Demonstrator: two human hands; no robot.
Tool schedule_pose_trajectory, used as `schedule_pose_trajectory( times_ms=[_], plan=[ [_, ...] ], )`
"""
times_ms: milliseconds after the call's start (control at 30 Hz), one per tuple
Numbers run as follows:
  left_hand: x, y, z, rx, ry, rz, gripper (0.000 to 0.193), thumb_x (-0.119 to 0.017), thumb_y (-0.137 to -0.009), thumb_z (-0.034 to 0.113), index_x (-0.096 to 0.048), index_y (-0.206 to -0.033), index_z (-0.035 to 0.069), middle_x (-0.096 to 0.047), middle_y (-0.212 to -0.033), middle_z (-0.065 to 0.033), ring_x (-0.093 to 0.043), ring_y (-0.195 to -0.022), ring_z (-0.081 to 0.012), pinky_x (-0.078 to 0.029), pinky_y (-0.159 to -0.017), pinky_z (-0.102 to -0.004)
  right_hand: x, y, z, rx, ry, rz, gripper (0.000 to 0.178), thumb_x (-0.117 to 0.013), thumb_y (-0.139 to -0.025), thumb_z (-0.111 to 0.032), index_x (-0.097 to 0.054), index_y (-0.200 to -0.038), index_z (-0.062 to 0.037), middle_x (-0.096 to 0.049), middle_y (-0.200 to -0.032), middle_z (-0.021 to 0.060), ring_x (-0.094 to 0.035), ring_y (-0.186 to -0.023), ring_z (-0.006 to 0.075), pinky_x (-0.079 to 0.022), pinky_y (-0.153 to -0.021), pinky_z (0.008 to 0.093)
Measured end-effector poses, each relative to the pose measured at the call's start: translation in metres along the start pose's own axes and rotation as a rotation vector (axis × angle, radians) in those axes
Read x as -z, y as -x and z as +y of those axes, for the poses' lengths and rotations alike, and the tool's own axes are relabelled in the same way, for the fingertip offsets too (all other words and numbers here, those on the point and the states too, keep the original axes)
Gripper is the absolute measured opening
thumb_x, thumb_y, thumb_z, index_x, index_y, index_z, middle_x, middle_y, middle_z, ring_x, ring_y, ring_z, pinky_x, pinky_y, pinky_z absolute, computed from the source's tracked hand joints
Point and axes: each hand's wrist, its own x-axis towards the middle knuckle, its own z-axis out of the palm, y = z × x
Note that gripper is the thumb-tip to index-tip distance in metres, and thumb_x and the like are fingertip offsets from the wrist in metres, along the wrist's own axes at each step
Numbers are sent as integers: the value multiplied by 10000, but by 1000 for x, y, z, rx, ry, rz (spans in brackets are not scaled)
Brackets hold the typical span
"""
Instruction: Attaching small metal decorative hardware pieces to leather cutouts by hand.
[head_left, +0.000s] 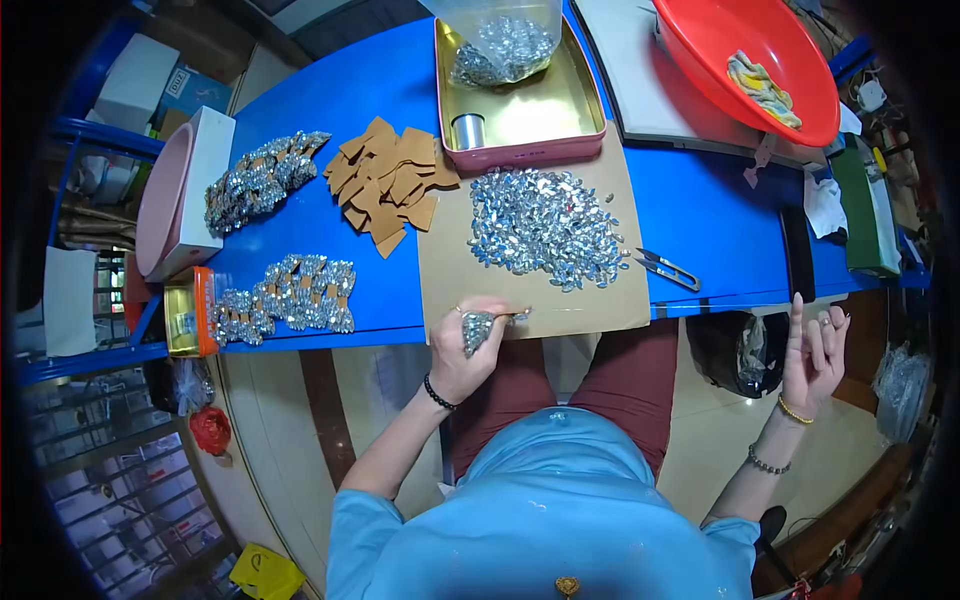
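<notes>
Beadwork [476, 331] in left hand [457, 362], partly hidden

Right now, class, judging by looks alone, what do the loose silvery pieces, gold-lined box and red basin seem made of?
Silvery pieces: glossy plastic or glass, perhaps metal-coated, since they glitter sharply. Gold-lined box: probably metal, shiny inside with bright reflections. Red basin: likely smooth plastic, evenly coloured with a soft sheen.

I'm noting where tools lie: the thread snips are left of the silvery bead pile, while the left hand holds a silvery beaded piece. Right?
Not quite: the head view shows the thread snips to the right of the silvery bead pile. The left hand does hold a silvery beaded piece.
</notes>
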Motion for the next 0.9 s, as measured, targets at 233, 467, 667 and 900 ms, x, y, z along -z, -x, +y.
schedule_pose_trajectory(
  times_ms=[233,467,667,900],
  plan=[
    [11,-1,16,915,1175,-456,243,-493,-925,175,-568,-1078,0,-640,-986,-162,-596,-569,-123,-480,-537,-223,32,22,20,125,213,524,168,-387,-978,-139,-470,-896,-18,-264,-592,-29,-244,-451,69,-247,-1106,447],
    [3,9,27,1250,1475,-340,292,-490,-931,194,-520,-1136,-12,-634,-994,-179,-560,-554,-107,-442,-498,-220,74,50,37,-4,415,551,157,-418,-972,-162,-493,-897,-45,-338,-592,-36,-286,-464,65,-289,-1080,438],
    [-7,17,26,1222,1514,-313,266,-510,-923,186,-545,-1091,-16,-645,-951,-163,-529,-533,-92,-427,-492,-219,70,60,52,-36,601,717,174,-446,-964,-188,-479,-863,-50,-331,-579,-29,-257,-446,62,-336,-1045,428],
    [-6,17,24,1118,1322,-486,194,-529,-906,156,-599,-993,-3,-659,-844,-110,-481,-501,-60,-405,-473,-215,86,65,27,-3,271,725,132,-453,-958,-161,-515,-906,-56,-413,-602,-25,-303,-465,66,-321,-1049,456]
  ],
)
